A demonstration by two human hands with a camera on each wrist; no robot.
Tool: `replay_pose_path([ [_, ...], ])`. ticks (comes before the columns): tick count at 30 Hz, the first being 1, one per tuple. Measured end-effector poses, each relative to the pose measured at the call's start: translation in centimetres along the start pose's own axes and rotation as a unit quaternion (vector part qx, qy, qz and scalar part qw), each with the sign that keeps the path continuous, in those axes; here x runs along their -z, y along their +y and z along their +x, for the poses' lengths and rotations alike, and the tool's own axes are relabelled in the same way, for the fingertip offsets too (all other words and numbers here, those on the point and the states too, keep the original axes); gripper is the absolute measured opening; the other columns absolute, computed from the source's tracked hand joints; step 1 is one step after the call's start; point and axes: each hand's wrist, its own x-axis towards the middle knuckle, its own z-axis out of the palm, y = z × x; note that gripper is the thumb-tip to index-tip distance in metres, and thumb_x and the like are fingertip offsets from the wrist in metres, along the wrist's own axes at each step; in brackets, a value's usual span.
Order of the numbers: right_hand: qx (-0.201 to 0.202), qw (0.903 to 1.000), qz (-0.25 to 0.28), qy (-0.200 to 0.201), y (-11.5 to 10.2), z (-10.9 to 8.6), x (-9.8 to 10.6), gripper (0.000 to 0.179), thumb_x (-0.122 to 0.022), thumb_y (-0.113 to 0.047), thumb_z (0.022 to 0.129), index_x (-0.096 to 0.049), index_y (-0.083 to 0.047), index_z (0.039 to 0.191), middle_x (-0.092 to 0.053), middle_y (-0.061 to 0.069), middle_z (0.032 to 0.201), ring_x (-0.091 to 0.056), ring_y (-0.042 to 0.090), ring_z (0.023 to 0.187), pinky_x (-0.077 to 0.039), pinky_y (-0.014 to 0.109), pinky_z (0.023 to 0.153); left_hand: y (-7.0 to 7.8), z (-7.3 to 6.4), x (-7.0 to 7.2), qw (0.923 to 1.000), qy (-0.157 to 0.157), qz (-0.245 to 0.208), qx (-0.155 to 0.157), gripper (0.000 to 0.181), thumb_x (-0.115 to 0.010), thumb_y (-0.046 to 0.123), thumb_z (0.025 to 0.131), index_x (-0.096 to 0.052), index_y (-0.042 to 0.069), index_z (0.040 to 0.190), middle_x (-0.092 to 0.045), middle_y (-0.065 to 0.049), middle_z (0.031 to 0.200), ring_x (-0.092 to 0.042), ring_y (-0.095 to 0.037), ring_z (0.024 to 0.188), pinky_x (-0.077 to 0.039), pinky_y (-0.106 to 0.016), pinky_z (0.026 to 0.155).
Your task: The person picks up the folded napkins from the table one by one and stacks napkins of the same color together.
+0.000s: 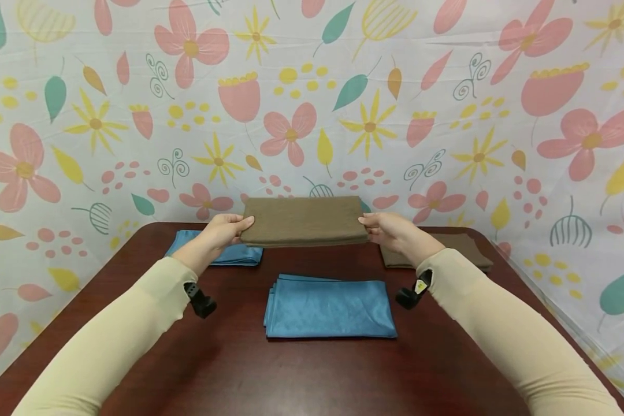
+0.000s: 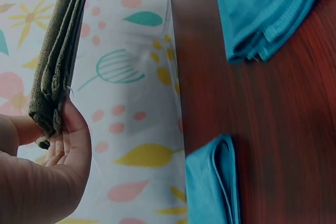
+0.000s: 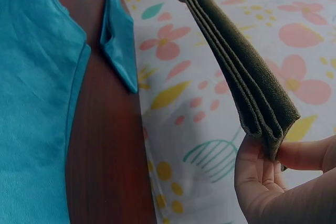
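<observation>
A folded brown cloth [image 1: 304, 221] is held up above the far part of the table, stretched level between both hands. My left hand [image 1: 219, 234] pinches its left end, thumb on top and fingers beneath. At the opposite end my right hand [image 1: 395, 234] grips it the same way. Several stacked layers of the brown cloth [image 2: 58, 56] show edge-on in the left wrist view. The right wrist view shows the folds of the cloth [image 3: 241, 66] from its other end. Below it, a folded blue cloth [image 1: 333, 309] lies flat in the middle of the table.
Another folded blue cloth [image 1: 234, 255] lies at the back left of the dark wooden table [image 1: 312, 375], partly behind the left hand. A second brown cloth [image 1: 460, 248] lies at the back right, partly behind the right hand. A flower-patterned curtain [image 1: 291, 86] hangs behind the table.
</observation>
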Motion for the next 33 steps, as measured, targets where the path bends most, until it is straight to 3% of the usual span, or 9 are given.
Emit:
replay_pose_path([
  [5, -0.003, 0.9999, 0.014, -0.005, -0.2, -0.5, 1.1, 0.061, -0.041, -0.011, 0.103, -0.009, -0.001, 0.155, -0.003, 0.014, 0.161, -0.035, 0.018, 0.125, -0.020, 0.033, 0.120, 0.8, 0.1, -1.2, 0.9999, -0.002, -0.015, 0.006, 0.052, -0.048, 0.026, 0.103, -0.040, -0.005, 0.143, -0.057, -0.011, 0.123, -0.058, -0.014, 0.104, -0.044, -0.037, 0.108],
  [8, -0.009, 0.9996, 0.023, -0.010, -0.3, -0.6, 1.8, 0.065, -0.040, -0.011, 0.104, -0.001, -0.002, 0.155, 0.004, 0.014, 0.162, -0.014, 0.024, 0.147, -0.010, 0.037, 0.124, 1.1, 0.3, -1.8, 0.9998, -0.004, -0.015, 0.009, 0.052, -0.048, 0.027, 0.103, -0.039, -0.004, 0.144, -0.055, -0.013, 0.126, -0.056, -0.017, 0.109, -0.043, -0.037, 0.109],
  [13, -0.016, 0.9996, 0.022, -0.010, -0.5, -0.7, 2.5, 0.069, -0.041, -0.013, 0.104, 0.004, -0.004, 0.155, 0.007, 0.012, 0.162, -0.017, 0.022, 0.145, -0.011, 0.036, 0.124, 1.4, 0.7, -2.5, 0.9998, -0.007, -0.017, 0.008, 0.049, -0.047, 0.025, 0.103, -0.042, -0.005, 0.142, -0.057, -0.012, 0.120, -0.057, -0.016, 0.105, -0.044, -0.037, 0.108],
  [19, -0.009, 0.9998, 0.015, 0.006, -0.7, -1.0, 3.4, 0.068, -0.042, -0.013, 0.103, 0.000, -0.002, 0.155, 0.009, 0.012, 0.162, -0.001, 0.025, 0.150, -0.007, 0.035, 0.124, 1.7, 1.1, -3.3, 0.9998, -0.014, -0.008, 0.011, 0.052, -0.048, 0.025, 0.103, -0.037, -0.004, 0.146, -0.044, -0.019, 0.144, -0.045, -0.028, 0.133, -0.038, -0.040, 0.113],
  [21, -0.007, 0.9998, 0.013, 0.011, -0.6, -1.0, 3.8, 0.067, -0.043, -0.013, 0.103, -0.001, -0.002, 0.155, -0.007, 0.017, 0.159, -0.020, 0.024, 0.145, -0.012, 0.031, 0.123, 1.9, 1.3, -3.7, 0.9998, -0.013, -0.001, 0.014, 0.051, -0.050, 0.026, 0.103, -0.040, -0.003, 0.144, -0.044, -0.019, 0.143, -0.043, -0.029, 0.135, -0.039, -0.040, 0.113],
  [24, -0.006, 0.9999, -0.002, 0.011, -0.6, -1.1, 4.6, 0.066, -0.043, -0.013, 0.103, -0.005, -0.002, 0.155, -0.038, 0.009, 0.133, -0.044, 0.010, 0.112, -0.017, 0.030, 0.121, 2.0, 1.5, -4.3, 0.9998, -0.014, 0.005, 0.013, 0.048, -0.051, 0.025, 0.102, -0.044, -0.003, 0.141, -0.046, -0.017, 0.138, -0.045, -0.028, 0.132, -0.040, -0.040, 0.111],
  [27, -0.002, 0.9999, -0.013, 0.004, -0.5, -1.1, 5.5, 0.067, -0.045, -0.014, 0.103, -0.005, -0.001, 0.155, -0.043, -0.005, 0.106, -0.045, 0.003, 0.085, -0.015, 0.034, 0.122, 2.0, 1.8, -4.9, 0.9997, -0.024, 0.008, 0.004, 0.049, -0.050, 0.023, 0.102, -0.042, -0.006, 0.141, -0.045, -0.020, 0.139, -0.044, -0.029, 0.132, -0.040, -0.041, 0.111],
  [30, -0.002, 1.0000, -0.008, 0.003, -0.4, -1.1, 6.2, 0.069, -0.046, -0.014, 0.102, -0.004, -0.001, 0.155, -0.046, -0.007, 0.096, -0.047, 0.001, 0.078, -0.010, 0.039, 0.124, 1.9, 2.0, -5.5, 0.9995, -0.031, 0.012, 0.003, 0.055, -0.050, 0.022, 0.102, -0.034, -0.008, 0.146, -0.038, -0.022, 0.148, -0.039, -0.032, 0.138, -0.038, -0.042, 0.113],
  [33, -0.007, 0.9999, -0.007, 0.006, -0.1, -1.1, 6.7, 0.069, -0.045, -0.014, 0.102, -0.003, -0.002, 0.155, -0.044, -0.007, 0.100, -0.046, 0.002, 0.082, -0.007, 0.040, 0.124, 2.0, 2.1, -6.1, 0.9991, -0.034, 0.023, 0.008, 0.059, -0.050, 0.022, 0.102, -0.028, -0.007, 0.149, -0.029, -0.021, 0.155, -0.032, -0.033, 0.143, -0.037, -0.043, 0.113],
])
